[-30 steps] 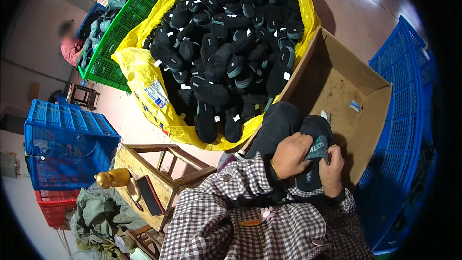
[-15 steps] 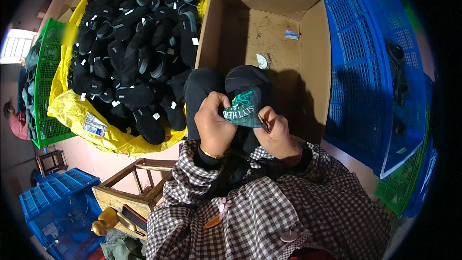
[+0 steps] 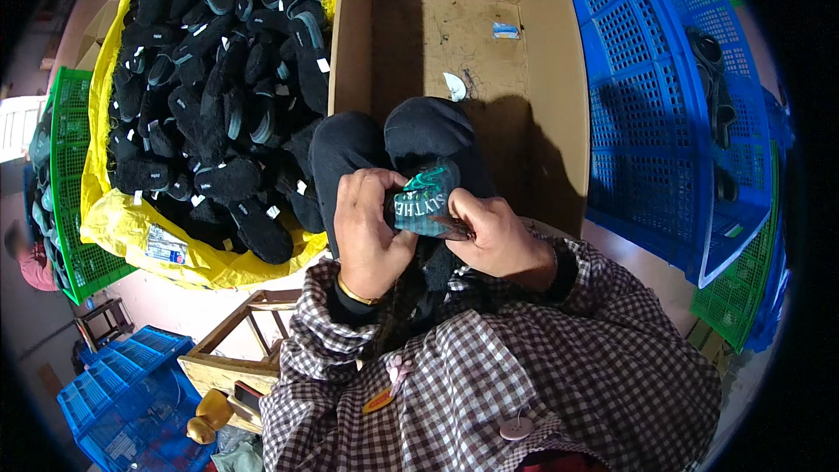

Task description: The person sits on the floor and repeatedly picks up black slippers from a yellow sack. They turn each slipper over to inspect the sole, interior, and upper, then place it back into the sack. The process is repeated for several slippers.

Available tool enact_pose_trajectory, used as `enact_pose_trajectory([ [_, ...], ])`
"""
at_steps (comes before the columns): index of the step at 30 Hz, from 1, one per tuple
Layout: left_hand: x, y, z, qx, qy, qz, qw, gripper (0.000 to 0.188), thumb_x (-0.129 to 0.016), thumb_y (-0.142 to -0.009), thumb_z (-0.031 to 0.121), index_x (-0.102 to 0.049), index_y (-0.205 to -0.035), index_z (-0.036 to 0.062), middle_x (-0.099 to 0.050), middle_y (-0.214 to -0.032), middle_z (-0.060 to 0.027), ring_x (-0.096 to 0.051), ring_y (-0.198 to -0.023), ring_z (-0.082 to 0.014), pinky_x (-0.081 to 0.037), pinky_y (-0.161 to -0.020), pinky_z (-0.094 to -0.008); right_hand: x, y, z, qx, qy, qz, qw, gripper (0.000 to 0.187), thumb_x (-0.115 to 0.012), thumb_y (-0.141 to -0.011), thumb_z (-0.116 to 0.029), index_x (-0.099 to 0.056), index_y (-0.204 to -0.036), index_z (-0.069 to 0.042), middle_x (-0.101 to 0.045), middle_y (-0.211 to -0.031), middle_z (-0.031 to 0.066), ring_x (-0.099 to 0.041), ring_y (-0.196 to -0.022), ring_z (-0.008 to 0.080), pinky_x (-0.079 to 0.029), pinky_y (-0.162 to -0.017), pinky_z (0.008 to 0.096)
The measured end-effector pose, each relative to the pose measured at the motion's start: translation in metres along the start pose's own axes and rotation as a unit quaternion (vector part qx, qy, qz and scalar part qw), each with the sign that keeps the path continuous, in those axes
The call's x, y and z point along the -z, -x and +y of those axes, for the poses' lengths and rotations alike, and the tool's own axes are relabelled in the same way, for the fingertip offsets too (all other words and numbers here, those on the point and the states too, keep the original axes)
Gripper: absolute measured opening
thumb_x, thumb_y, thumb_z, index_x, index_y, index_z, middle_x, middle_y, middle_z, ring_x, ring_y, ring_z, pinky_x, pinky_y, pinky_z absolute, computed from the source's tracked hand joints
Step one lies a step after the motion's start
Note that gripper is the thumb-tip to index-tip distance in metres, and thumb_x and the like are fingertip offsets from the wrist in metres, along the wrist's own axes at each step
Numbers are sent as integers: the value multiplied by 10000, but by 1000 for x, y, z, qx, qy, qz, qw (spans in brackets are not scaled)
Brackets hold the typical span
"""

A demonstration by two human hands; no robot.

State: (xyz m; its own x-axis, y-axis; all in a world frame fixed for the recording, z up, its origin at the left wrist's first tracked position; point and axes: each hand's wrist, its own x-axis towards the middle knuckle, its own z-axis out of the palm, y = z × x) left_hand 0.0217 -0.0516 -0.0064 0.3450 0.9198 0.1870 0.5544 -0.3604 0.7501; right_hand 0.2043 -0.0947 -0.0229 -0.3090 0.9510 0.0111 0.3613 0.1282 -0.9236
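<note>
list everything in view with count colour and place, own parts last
printed piece: 1, dark with green print, centre
cardboard box: 1, brown, top centre
scraps: 2, one white, one blue-and-white, in the box
sack: 1, yellow, left of the box
slippers: too many to count, mostly black, in the sack
blue crates: several, right side and lower left
green crates: at least 2, far left and far right
wooden stool: 1, light brown, lower left
phone: 1, dark, red edge, on the stool
figurine: 1, golden, beside the phone
co-worker: 1, pink sleeve, far left
left grip: 1, bare, on the printed piece
right grip: 1, bare, likewise
</note>
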Motion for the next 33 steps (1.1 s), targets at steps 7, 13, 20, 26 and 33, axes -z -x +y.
enact_pose_trajectory([
  [7,-28,18,-9,65,40,91,993,298,-640,-590,14,-514,-860,7,-521,-818,-141,-518,-749,-326,-427,-660,-348,-18,15,0,-64,-63,-15,996,286,-650,-766,-4,-456,-974,-25,-601,-733,175,-656,-724,353,-497,-589,385],
  [13,-41,3,-27,37,-87,184,978,93,-551,-746,55,-528,-834,36,-522,-802,-105,-542,-727,-288,-445,-617,-353,-40,15,-13,-50,-105,-13,993,243,-660,-767,6,-453,-886,-40,-512,-629,149,-604,-582,302,-441,-529,335],
  [20,-21,9,-10,-37,-132,33,990,441,-673,-684,137,-569,-1105,57,-567,-1044,-140,-528,-929,-330,-458,-779,-388,-9,15,-13,-47,-8,23,999,250,-698,-759,-77,-464,-841,-56,-554,-655,151,-638,-604,314,-465,-494,361],
  [26,-31,2,-22,-57,-128,121,983,173,-600,-705,80,-591,-877,66,-550,-799,-97,-585,-729,-290,-471,-594,-352,-30,19,-11,29,-18,-64,997,288,-740,-751,-65,-465,-837,-47,-525,-614,94,-573,-535,171,-415,-482,315],
  [33,-21,9,-13,-58,-120,70,989,299,-593,-701,25,-581,-999,4,-577,-896,-152,-589,-829,-336,-490,-681,-373,8,23,-4,-124,-214,96,964,141,-616,-874,-106,-502,-925,-41,-564,-700,59,-564,-631,105,-446,-578,257],
])
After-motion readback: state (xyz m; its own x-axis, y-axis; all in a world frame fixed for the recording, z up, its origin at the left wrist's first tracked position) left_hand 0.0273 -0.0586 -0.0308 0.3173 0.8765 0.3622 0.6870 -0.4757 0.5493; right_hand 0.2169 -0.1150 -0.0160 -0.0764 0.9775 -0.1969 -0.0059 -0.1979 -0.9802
